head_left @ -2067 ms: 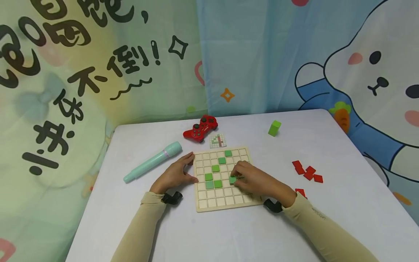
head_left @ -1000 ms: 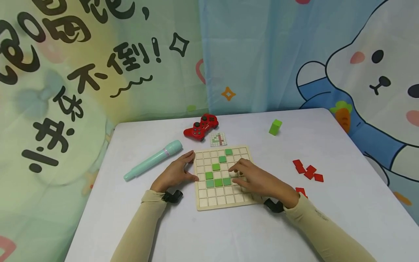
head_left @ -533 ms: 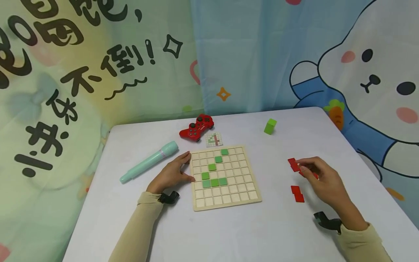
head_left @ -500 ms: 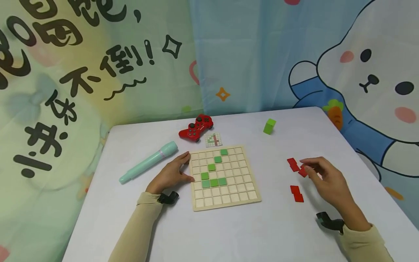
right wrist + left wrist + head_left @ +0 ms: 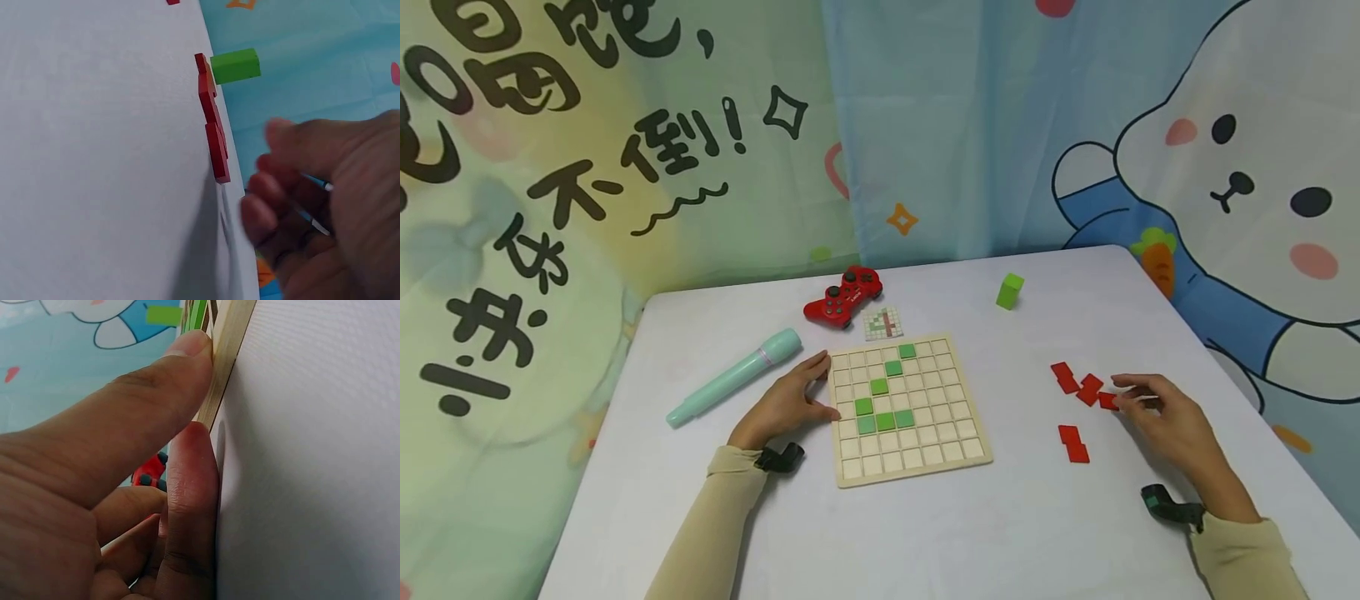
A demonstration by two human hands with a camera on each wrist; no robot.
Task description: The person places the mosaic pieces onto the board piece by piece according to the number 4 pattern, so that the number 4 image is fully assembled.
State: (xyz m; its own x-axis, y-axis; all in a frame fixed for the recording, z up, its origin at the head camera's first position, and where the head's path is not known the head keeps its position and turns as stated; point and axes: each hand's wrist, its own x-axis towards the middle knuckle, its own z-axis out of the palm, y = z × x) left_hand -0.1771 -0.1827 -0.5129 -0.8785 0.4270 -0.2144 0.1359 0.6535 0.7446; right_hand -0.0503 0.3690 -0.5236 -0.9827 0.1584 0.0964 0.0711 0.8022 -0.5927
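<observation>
A square wooden grid board (image 5: 932,433) lies on the table with several green tiles (image 5: 886,421) set in its cells. My left hand (image 5: 786,408) rests at its left edge; in the left wrist view the thumb (image 5: 144,400) and a finger touch the wooden rim (image 5: 226,365). At the right, my right hand (image 5: 1172,425) hovers beside several red tiles (image 5: 1088,390), its fingers loosely bent. In the right wrist view the fingertips (image 5: 256,215) are apart from the nearest red tile (image 5: 217,153), and nothing shows between thumb and fingers.
Behind the board are a red game controller (image 5: 844,297) and a small pattern card (image 5: 882,323). A mint-green tube (image 5: 734,377) lies left of the board. A green block (image 5: 1010,292) stands at the back right. Two more red tiles (image 5: 1073,444) lie nearer the front.
My right hand has let go of a green tile in the board and moved right to the red tiles, then slightly farther right. My left hand has stayed at the board's edge.
</observation>
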